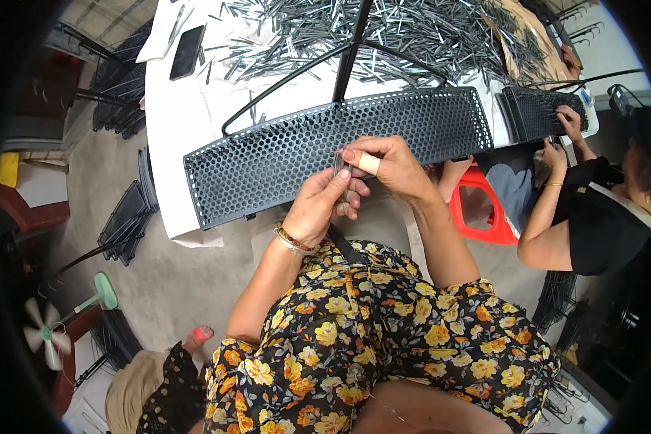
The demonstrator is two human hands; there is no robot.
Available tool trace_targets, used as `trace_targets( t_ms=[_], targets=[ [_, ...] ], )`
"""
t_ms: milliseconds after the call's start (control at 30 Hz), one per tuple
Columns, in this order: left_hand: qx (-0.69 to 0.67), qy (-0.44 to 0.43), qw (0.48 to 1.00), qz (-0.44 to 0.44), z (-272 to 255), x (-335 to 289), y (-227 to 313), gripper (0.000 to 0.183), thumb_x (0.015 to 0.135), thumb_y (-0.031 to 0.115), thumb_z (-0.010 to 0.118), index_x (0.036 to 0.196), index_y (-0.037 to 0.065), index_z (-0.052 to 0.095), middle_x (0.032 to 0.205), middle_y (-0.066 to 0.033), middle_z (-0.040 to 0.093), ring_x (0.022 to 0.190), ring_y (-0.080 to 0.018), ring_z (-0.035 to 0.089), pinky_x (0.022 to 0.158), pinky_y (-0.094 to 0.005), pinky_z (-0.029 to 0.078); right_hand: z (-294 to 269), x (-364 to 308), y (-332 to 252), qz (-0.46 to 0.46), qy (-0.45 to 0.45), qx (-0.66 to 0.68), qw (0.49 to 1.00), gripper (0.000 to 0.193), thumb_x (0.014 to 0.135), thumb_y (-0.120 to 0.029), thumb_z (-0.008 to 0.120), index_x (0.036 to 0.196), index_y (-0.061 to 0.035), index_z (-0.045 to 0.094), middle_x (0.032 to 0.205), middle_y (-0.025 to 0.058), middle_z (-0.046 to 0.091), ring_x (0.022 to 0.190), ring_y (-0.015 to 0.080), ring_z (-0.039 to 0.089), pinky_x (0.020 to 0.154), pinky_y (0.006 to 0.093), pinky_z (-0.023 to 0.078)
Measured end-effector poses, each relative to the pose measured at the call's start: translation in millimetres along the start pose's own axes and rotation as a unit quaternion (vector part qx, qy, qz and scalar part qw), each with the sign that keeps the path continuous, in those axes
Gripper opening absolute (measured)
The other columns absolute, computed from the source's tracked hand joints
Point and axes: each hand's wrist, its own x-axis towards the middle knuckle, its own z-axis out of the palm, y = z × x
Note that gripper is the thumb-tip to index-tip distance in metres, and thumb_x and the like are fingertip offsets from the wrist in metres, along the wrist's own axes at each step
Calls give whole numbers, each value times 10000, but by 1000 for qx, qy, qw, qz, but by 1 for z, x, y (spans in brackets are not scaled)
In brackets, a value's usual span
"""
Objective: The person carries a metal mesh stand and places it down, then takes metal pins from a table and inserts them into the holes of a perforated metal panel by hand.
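My left hand (324, 201) is closed on a few thin grey metal strips (338, 165), which stick up between thumb and fingers. Against their upper end my right hand (392, 168) pinches with thumb and forefinger; what lies between those fingertips is too small to make out. A pale tape wraps the right thumb. Both hands are in front of a long black perforated panel (260, 173), which leans at the table's near edge with black rods (349, 65) rising behind it.
A big heap of dark strips (412, 43) covers the white table (168, 173). A phone (187, 53) lies at its left. On the right a co-worker (593, 217) handles another black panel (539, 114). A red plastic stool (477, 206) stands between us; a fan (47, 334) is lower left.
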Motion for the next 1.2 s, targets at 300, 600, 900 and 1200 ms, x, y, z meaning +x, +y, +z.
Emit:
trace_targets(
  t_ms=[300, 600, 900, 1200],
  targets=[
    [0, 11, 1000, 6, 3, -2, 0, 335, 967, 246, 422, 1130, -35, 508, 934, -85, 616, 759, -97, 586, 650, -217, 525, -3, 1, 5, -63, 116, -34, 991, 224, 830, -186, 660, 890, 29, 680, 742, 21, 620, 655, 65, 535, 575, 216, 426],
    [12, -7, 1000, 0, -1, -3, -5, 390, 976, 279, 395, 1175, -45, 480, 954, -80, 598, 807, -117, 578, 710, -252, 522, -15, 53, -4, -290, 281, -221, 888, 179, 812, -143, 658, 888, 18, 676, 752, 86, 634, 634, 119, 558, 568, 235, 423],
    [6, 12, 1000, -6, -3, -8, -5, 344, 978, 232, 391, 1150, -42, 507, 930, -74, 611, 792, -108, 587, 695, -243, 524, -5, 66, -3, -298, 297, -268, 867, 175, 805, -139, 670, 878, 21, 676, 837, 120, 668, 743, 172, 628, 678, 260, 472],
    [-7, 9, 1000, -3, -6, -8, -6, 343, 978, 235, 394, 1148, -39, 509, 921, -70, 611, 788, -106, 588, 692, -242, 525, -6, 66, -5, -324, 298, -323, 838, 147, 800, -114, 661, 866, 16, 675, 845, 122, 670, 755, 204, 646, 683, 279, 483]
  ],
)
